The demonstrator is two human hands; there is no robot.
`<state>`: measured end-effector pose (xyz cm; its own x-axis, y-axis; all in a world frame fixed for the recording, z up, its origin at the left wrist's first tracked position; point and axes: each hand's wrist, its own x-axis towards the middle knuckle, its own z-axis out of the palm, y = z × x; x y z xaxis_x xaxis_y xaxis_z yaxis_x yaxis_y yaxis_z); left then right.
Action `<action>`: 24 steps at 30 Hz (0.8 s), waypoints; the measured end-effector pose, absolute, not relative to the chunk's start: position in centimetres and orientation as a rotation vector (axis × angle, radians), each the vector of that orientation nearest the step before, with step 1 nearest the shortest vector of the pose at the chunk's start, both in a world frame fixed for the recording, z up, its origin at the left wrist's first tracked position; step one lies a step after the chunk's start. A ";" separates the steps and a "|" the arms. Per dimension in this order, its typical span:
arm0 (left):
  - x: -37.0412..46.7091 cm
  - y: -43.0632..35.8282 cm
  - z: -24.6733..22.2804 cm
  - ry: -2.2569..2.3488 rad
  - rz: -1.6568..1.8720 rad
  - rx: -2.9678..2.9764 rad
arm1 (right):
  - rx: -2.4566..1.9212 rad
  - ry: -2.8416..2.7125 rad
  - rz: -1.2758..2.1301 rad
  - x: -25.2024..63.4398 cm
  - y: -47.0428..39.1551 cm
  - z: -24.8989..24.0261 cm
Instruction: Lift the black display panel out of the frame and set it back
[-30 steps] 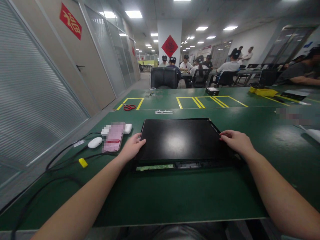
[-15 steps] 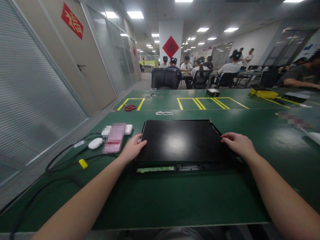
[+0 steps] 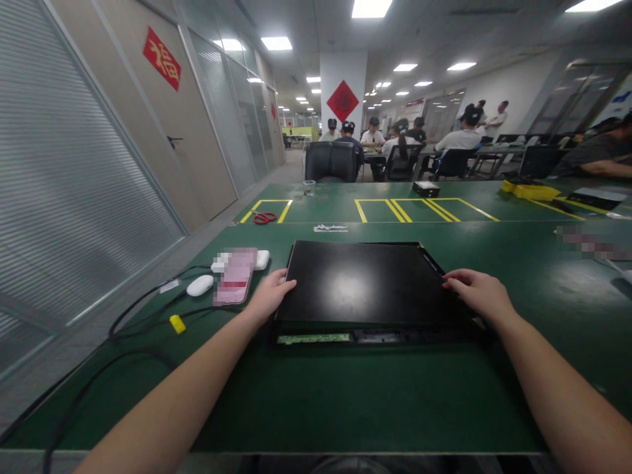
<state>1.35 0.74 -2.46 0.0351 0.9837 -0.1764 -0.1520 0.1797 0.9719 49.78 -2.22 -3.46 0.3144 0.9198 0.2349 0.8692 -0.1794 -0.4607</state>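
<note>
A glossy black panel (image 3: 355, 283) lies slightly askew over a black frame (image 3: 419, 336) on the green table (image 3: 345, 401). My left hand (image 3: 269, 294) grips the panel's left edge, thumb on top and fingers partly hidden beneath. At the right edge, my right hand (image 3: 476, 293) pinches the panel between thumb and fingers. Along the near side of the frame, a strip of green circuit board (image 3: 313, 339) is exposed below the panel.
Left of the panel are a pink phone (image 3: 237, 276), a white mouse (image 3: 200, 285), a yellow piece (image 3: 177, 324) and black cables. Beyond it lie red-handled scissors (image 3: 265, 218), small white pieces (image 3: 330, 228) and a clear cup (image 3: 309, 187). Several people sit farther back.
The camera view has shifted, so the scene sits slightly lower and to the right. Both hands remain at the panel's edges; the panel's left side appears slightly shifted on the frame.
</note>
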 end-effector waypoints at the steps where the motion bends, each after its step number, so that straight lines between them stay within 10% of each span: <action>1: 1.3 0.8 -2.5 1.167 1.128 0.977 | -2.091 -1.553 0.179 49.7 -2.2 -3.4; 24: 1.8 -0.1 -0.7 1.269 1.069 0.988 | -2.121 -1.567 0.206 49.7 -2.0 -3.1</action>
